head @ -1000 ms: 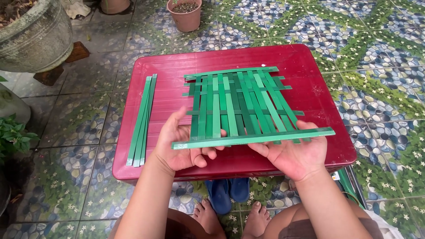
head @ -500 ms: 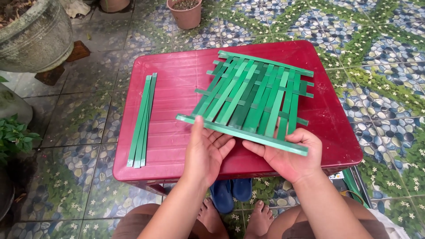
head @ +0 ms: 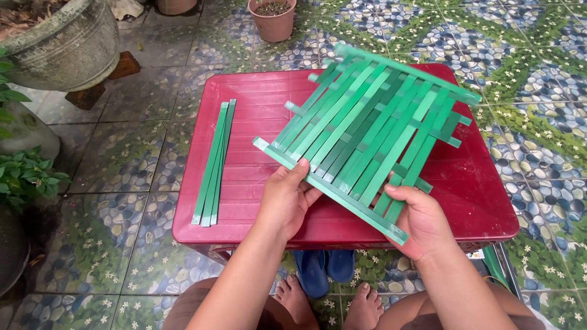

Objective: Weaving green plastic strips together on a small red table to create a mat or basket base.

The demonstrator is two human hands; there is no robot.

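Observation:
A woven mat of green strips (head: 373,125) is held tilted above a red plastic table (head: 257,116), its near edge lower left, its far edge raised toward the right. My left hand (head: 287,198) grips the near edge strip from below, thumb on top. My right hand (head: 422,220) holds the lower right corner of the same mat. A bundle of loose green strips (head: 215,162) lies flat on the table's left side, apart from both hands.
A large stone planter (head: 61,43) stands at the back left and a small clay pot (head: 273,18) behind the table. Leafy plants (head: 21,174) sit at the left edge. Blue sandals (head: 324,272) and my bare feet rest on the patterned tile floor under the table.
Both hands have lifted the woven mat off the table and turned it clockwise, so it now hangs tilted and nearer to the camera. The loose strips have not moved.

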